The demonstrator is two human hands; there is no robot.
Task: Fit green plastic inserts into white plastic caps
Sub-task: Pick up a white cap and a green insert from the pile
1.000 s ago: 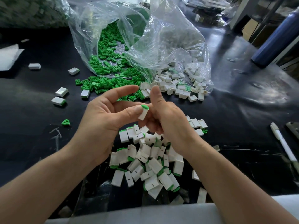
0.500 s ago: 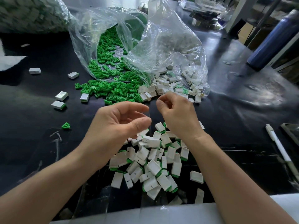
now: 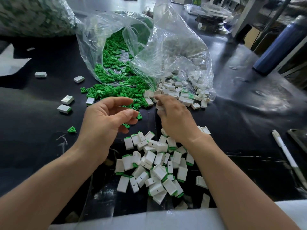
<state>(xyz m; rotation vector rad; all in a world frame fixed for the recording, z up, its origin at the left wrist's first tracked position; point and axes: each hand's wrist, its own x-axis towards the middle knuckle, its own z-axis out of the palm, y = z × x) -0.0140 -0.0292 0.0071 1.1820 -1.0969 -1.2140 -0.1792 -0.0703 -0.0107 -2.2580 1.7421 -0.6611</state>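
Observation:
Loose green inserts (image 3: 113, 92) spill from a clear plastic bag (image 3: 167, 47) onto the black table. Empty white caps (image 3: 186, 99) lie at the bag's right mouth. A heap of white caps with green inserts fitted (image 3: 154, 165) lies between my wrists. My left hand (image 3: 106, 118) hovers beside the green inserts with loosely curled fingers, holding nothing; one green insert (image 3: 139, 116) lies just past its thumb tip. My right hand (image 3: 174, 118) reaches into the white caps, and its blurred fingertips pinch a white cap (image 3: 158, 106).
Stray caps (image 3: 67, 99) and one green insert (image 3: 72, 129) lie at the left. A white pen (image 3: 285, 151) sits at the right, a blue bottle (image 3: 280, 45) at the far right. A second full bag (image 3: 33, 15) fills the back left corner.
The finished cap that both hands held a second ago is gone from them. Both hands have moved forward, the left toward the green inserts, the right onto the white caps.

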